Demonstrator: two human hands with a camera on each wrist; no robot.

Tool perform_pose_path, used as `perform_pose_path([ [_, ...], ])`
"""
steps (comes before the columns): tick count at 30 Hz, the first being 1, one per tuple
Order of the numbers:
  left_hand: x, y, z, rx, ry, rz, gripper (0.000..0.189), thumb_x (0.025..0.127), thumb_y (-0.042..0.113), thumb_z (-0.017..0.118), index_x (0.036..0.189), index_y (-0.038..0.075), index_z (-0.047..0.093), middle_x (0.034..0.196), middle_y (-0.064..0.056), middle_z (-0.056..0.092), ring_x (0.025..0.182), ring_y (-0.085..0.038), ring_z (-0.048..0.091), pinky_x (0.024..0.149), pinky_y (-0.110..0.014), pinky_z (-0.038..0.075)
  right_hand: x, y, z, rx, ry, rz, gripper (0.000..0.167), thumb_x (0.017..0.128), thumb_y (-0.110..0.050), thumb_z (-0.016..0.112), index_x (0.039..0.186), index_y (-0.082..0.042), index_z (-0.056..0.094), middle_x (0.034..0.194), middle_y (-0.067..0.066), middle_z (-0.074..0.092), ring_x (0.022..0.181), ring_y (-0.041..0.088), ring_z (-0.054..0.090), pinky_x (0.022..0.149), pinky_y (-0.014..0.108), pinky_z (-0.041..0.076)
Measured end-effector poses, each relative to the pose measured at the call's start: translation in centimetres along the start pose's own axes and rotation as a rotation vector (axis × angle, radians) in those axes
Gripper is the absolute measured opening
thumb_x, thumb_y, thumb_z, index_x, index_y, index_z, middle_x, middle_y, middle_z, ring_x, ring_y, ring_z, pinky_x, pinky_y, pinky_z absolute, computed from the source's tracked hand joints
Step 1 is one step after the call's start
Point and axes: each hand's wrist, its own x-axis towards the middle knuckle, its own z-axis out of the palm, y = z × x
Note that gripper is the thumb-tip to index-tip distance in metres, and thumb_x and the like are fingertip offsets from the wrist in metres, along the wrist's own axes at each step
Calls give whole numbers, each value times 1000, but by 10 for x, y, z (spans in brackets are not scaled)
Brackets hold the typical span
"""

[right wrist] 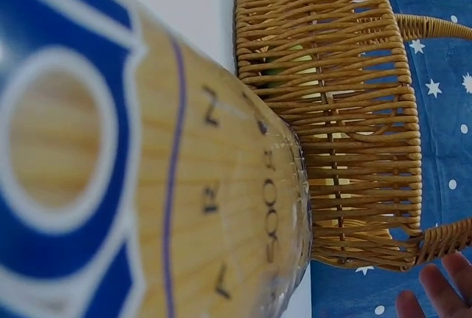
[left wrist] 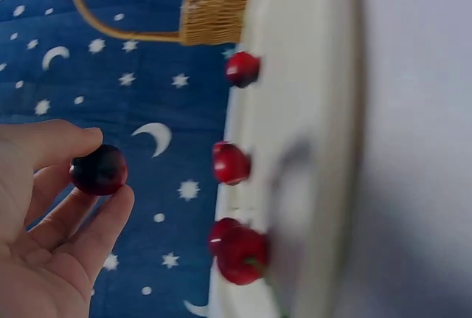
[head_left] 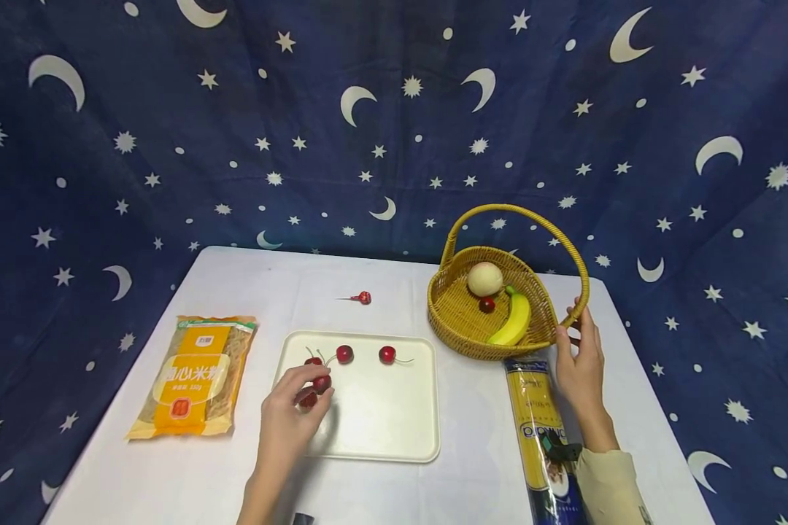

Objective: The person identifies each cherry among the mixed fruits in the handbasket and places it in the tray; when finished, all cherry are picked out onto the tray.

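Observation:
My left hand (head_left: 289,419) pinches a dark red cherry (left wrist: 99,170) between thumb and fingertips, above the left part of a cream tray (head_left: 384,415). Several other cherries lie in that tray, one (head_left: 344,354) near its back edge and another (head_left: 387,354) farther right with its stem out. At the right, my right hand (head_left: 581,364) holds the wicker basket (head_left: 456,335) where the handle meets the rim, thumb in front and fingers behind. Inside the basket are a pale round fruit (head_left: 484,279), a cherry (head_left: 487,305) and a banana (head_left: 515,321).
A blue and yellow pasta packet (head_left: 535,408) lies in front of the basket, under the right forearm. At the left is an orange noodle bag (head_left: 190,379). Behind the tray lies a small red object (head_left: 364,297) with a thin spike. Star-patterned cloth (head_left: 394,109) hangs behind the table.

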Motion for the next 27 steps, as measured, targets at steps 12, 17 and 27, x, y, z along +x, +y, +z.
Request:
perform_pose_path([
  [12, -22, -16, 35, 282, -207, 43, 32, 77, -4, 90, 104, 6, 78, 110, -9, 77, 99, -24, 75, 85, -34, 66, -1, -1, 0, -8, 1, 7, 62, 112, -14, 50, 168, -32, 31, 154, 19, 54, 132, 34, 56, 99, 12, 40],
  [17, -25, -19, 40, 350, -273, 46, 30, 78, -5, 89, 103, 6, 79, 106, -7, 76, 97, -21, 73, 82, -31, 65, -1, 0, 0, -5, 2, 2, 64, 112, -14, 50, 168, -36, 30, 155, 17, 53, 134, 31, 54, 100, 12, 40],
  [27, -24, -15, 38, 362, -283, 46, 39, 75, 1, 92, 111, 11, 78, 115, -7, 75, 107, -26, 73, 86, -38, 65, -1, 2, 0, -2, 3, -9, 62, 112, -13, 50, 169, -30, 30, 155, 19, 53, 133, 34, 56, 101, 14, 41],
])
